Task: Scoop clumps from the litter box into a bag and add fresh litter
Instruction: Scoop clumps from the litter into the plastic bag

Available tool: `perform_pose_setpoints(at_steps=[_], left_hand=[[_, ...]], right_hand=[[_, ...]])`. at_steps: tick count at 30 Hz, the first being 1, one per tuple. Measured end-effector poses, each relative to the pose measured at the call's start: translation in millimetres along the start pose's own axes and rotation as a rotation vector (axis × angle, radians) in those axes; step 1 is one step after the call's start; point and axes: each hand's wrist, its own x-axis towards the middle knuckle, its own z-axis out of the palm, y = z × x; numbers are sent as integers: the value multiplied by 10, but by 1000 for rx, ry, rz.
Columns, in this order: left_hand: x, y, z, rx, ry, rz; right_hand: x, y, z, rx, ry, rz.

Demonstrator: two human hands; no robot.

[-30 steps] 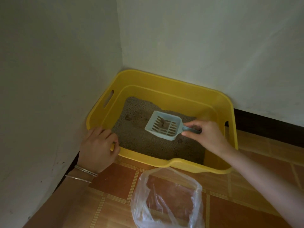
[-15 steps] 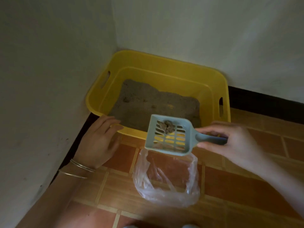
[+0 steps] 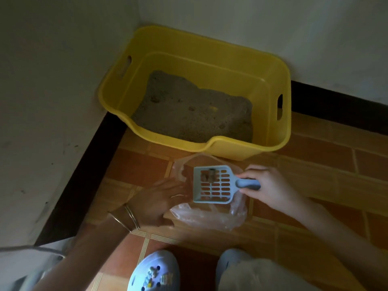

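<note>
1. Nearest, well in front of the litter box (image 3: pixel 231 144), a pale blue shoe (image 3: pixel 154 271) stands on orange floor tiles (image 3: pixel 315 185).
2. Just in front of the box lies a clear bag (image 3: pixel 210 217). The left hand (image 3: pixel 159 201) reaches its edge with fingers outstretched, too blurred to tell any pinch.
3. The right hand (image 3: pixel 266 185) grips the handle of the scoop (image 3: pixel 212 187), holding it over the bag with clumps (image 3: pixel 209 175) inside.
4. The yellow box holds grey litter (image 3: pixel 189 114).
5. Behind it, white walls (image 3: pixel 52 80) meet in a corner, with dark baseboard (image 3: pixel 84 175) below.

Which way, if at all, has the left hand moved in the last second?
Yes. The left hand has left the litter box rim and come back toward the person, now at the plastic bag's left edge.
</note>
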Motion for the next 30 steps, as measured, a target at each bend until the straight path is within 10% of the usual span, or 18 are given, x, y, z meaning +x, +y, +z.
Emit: perform_pose_setpoints(at_steps=[30], left_hand=[[3,-128,143,53,71,-59]], right_hand=[[-36,78,129,-475,257,-299]])
